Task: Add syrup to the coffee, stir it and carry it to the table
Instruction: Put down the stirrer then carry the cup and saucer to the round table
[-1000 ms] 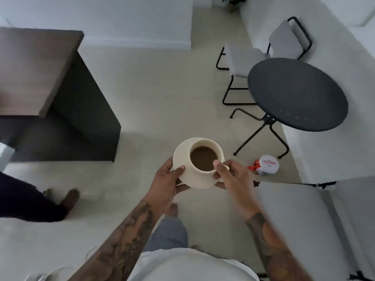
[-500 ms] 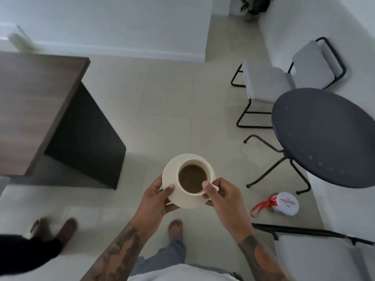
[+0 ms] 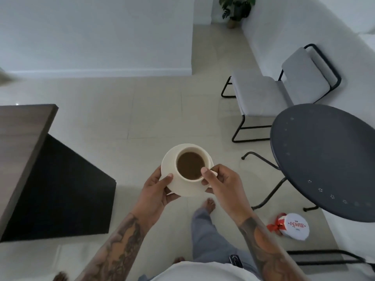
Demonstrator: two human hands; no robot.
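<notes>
Left hand [image 3: 156, 191] fingers curl under cream saucer [image 3: 183, 190]; right hand [image 3: 222, 184] pinches cream ceramic coffee cup [image 3: 191, 165], beside round black desk [image 3: 324, 159].

floor [image 3: 142, 110]: tin [image 3: 295, 226], chair [image 3: 263, 94] | round table [image 3: 324, 159]

Cream cup [image 3: 189, 180] of brown coffee [image 3: 190, 164], on a cream saucer [image 3: 168, 159], carried above the tiled floor [image 3: 142, 118]. Left hand [image 3: 156, 191] grips the saucer's left edge, thumb on the cup wall. Right hand [image 3: 221, 185] pinches the cup at its right side, thumb on the rim. Right of the cup: round dark table [image 3: 328, 161]; beyond it, grey chair [image 3: 269, 92]. Below the table, on the floor: white tin [image 3: 295, 227] with red ribbon. Left of the cup: wood-topped counter [image 3: 22, 142]. Far beyond: potted plant [image 3: 235, 9].
</notes>
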